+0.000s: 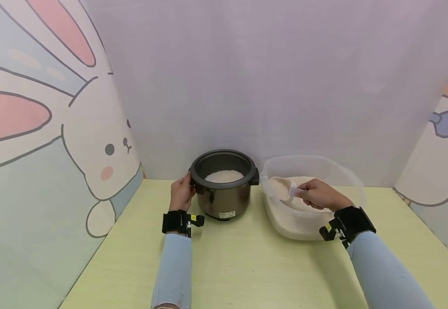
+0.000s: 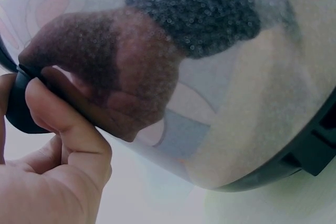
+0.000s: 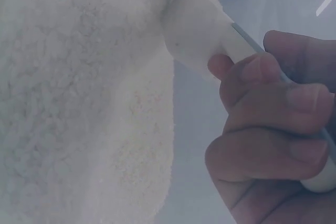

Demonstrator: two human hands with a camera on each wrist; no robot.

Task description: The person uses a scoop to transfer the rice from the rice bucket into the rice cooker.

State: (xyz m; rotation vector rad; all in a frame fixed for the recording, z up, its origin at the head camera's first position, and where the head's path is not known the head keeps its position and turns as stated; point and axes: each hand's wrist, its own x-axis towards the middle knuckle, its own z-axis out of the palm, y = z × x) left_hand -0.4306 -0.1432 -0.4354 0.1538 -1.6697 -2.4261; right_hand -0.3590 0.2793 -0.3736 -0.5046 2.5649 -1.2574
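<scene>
A dark brown rice cooker (image 1: 224, 201) without a lid stands against the back wall, white rice (image 1: 224, 176) inside it. My left hand (image 1: 181, 193) grips its black left side handle (image 2: 25, 106), finger and thumb around it. To the right is a clear plastic tub (image 1: 285, 221) holding a lot of rice (image 3: 68, 108). My right hand (image 1: 318, 194) has its fingers curled around the handle of a white scoop (image 1: 281, 188). The scoop is inside the tub near its left wall, with rice in its bowl. In the right wrist view, its head (image 3: 194, 30) lies against the rice.
Both things stand on a pale yellow-green table (image 1: 231, 266). Behind them hangs a plain light backdrop (image 1: 247, 86). Cartoon-printed panels (image 1: 92, 150) flank the table. The cooker's right handle (image 1: 254, 177) is close to the tub's left rim.
</scene>
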